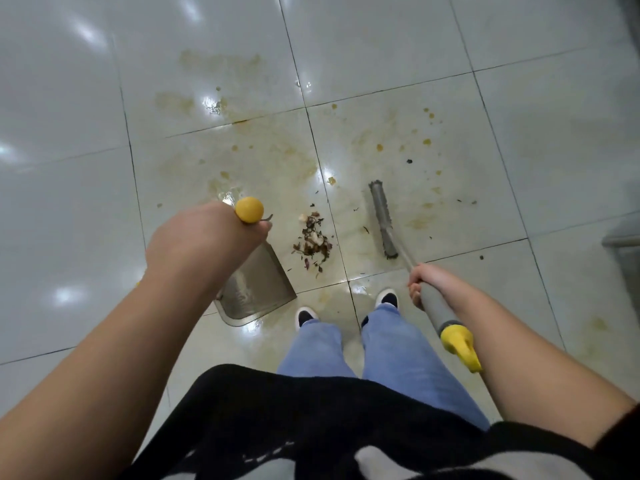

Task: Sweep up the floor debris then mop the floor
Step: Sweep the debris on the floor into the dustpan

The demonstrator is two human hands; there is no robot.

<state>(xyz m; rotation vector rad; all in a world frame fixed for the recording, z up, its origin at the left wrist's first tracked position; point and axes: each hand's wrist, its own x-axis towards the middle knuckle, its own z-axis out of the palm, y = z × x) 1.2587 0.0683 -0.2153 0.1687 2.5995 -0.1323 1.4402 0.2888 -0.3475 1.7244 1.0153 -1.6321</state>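
- The left hand (pixel 188 237) was seen clenched around the top of a dustpan handle, just beneath its round yellow knob (pixel 249 209).
- The metal dustpan (pixel 258 289) was rested on the floor, at the left of the scene, with its open edge turned towards the debris.
- The right hand (pixel 427 282) was wrapped firmly around the grey grip of the broom handle (pixel 437 311), with a yellow end cap (pixel 462 346) showing behind the hand.
- The grey broom head (pixel 382 220) was set down on the tiles to the right of the debris, apart from it.
- A small debris pile (pixel 313 240) of dark and pale scraps was gathered on the floor between the dustpan and the broom head, just beside the pan's edge but not inside it.
- The glossy white tiled floor (pixel 363 46) was marked with yellowish-brown smears and drops (pixel 426 142) spread ahead of the pile, and a few dark crumbs were scattered to the right of the broom head.
- Wet, shiny patches were visible around the dustpan and near the feet.
- Two dark shoes with white toes (pixel 386 297) and blue jeans (pixel 398 348) were seen below the pile, standing just behind it.
- A dark garment with pale patches (pixel 311 420) was visible at the bottom edge.
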